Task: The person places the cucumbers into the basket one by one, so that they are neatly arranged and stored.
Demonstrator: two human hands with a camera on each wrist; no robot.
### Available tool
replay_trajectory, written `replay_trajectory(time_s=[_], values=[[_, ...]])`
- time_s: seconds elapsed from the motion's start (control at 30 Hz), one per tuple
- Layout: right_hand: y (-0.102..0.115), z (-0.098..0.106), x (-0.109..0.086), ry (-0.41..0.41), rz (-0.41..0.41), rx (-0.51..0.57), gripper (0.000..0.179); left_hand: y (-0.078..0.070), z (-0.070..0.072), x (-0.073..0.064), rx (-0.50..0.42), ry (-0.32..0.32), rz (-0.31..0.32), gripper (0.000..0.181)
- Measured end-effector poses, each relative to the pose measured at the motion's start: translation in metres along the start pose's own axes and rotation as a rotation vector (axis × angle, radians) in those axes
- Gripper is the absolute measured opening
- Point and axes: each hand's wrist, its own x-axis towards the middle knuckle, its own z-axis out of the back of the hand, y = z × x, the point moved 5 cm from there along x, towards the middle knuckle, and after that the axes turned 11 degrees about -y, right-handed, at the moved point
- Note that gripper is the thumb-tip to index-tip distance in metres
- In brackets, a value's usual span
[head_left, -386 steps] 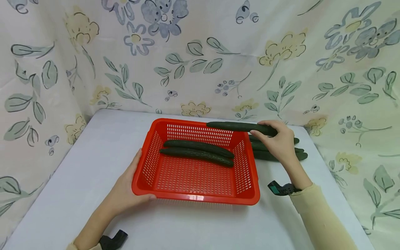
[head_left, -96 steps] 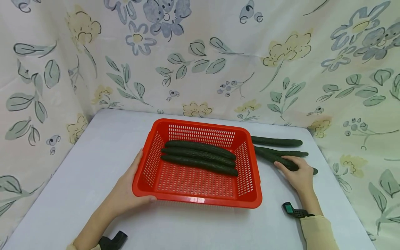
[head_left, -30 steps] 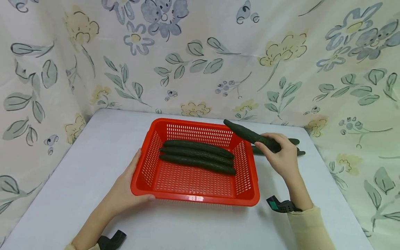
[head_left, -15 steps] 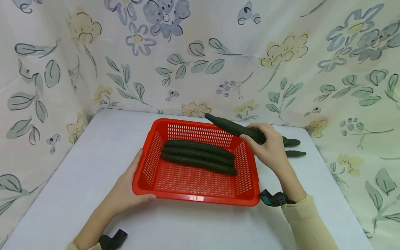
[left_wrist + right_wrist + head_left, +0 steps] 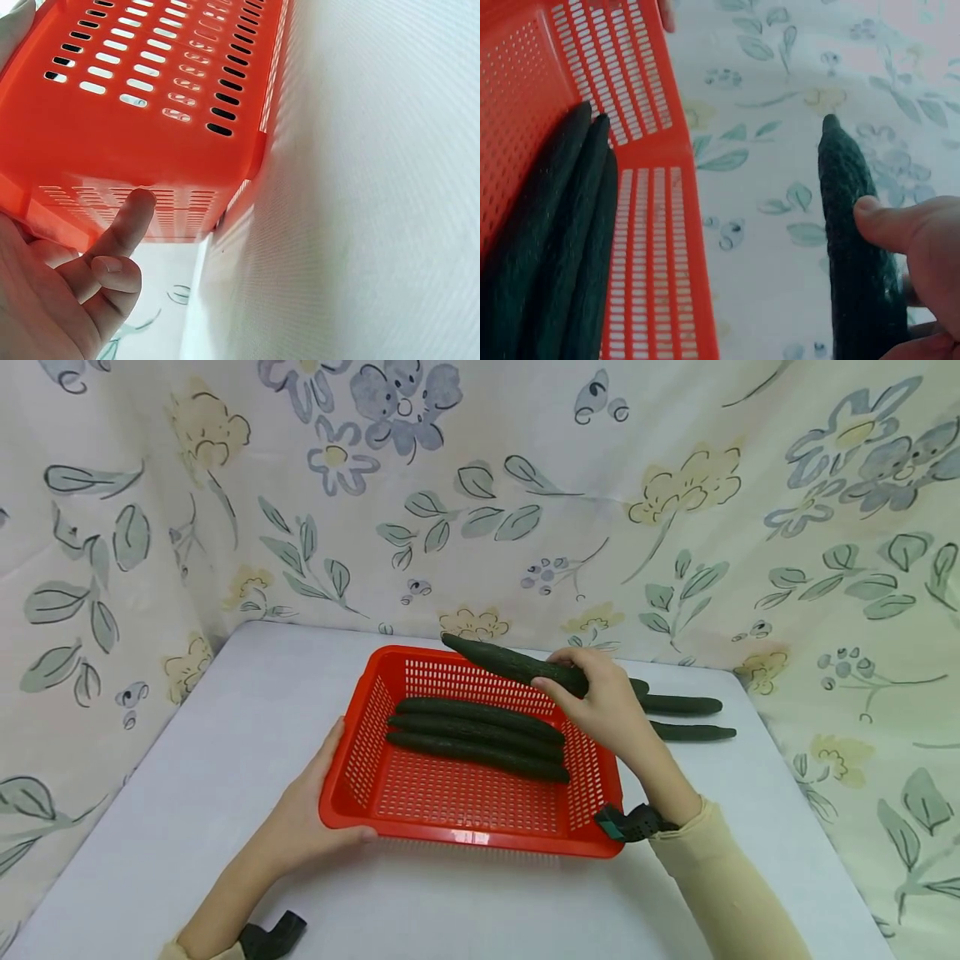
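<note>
My right hand (image 5: 603,706) grips a long dark green cucumber (image 5: 498,662) near one end, thumb along its side. The cucumber is held up over the back right part of a red plastic basket (image 5: 480,837), its free end tilted up to the left. Inside the basket, three cucumbers (image 5: 472,745) lie side by side, also visible in the right wrist view. My left hand (image 5: 307,822) holds the basket's front left corner, thumb along the front rim. In the left wrist view, its fingers (image 5: 124,225) bend against the slotted basket wall (image 5: 112,142).
Two more cucumbers, one farther back (image 5: 682,705) and one nearer (image 5: 697,732), lie on the white table (image 5: 435,910) right of the basket. Partly hidden behind my right hand is the back one's left end. A floral curtain (image 5: 480,560) hangs behind the table.
Since 12.9 s ago a third cucumber has come to lie in the basket. My right hand has picked another from the table and moved it left over the basket. The left hand keeps its place.
</note>
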Motion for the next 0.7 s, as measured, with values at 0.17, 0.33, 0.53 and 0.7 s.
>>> replay_trajectory(time_s=[0.17,0.33,0.53,0.7], values=[[0.009,-0.018,0.004,0.08,-0.014,-0.013,0.042,0.0,0.001,0.0,0.007,0.001,-0.001,0.136],[0.018,-0.032,0.007,0.121,-0.019,-0.032,0.043,-0.001,0.001,0.0,0.039,0.007,0.01,0.137],[0.029,-0.05,0.007,0.19,-0.004,-0.055,0.042,-0.002,0.002,0.0,0.032,0.004,0.017,0.136],[0.032,-0.071,0.002,0.299,0.018,-0.122,0.039,-0.001,0.001,0.0,0.04,0.004,0.0,0.137]])
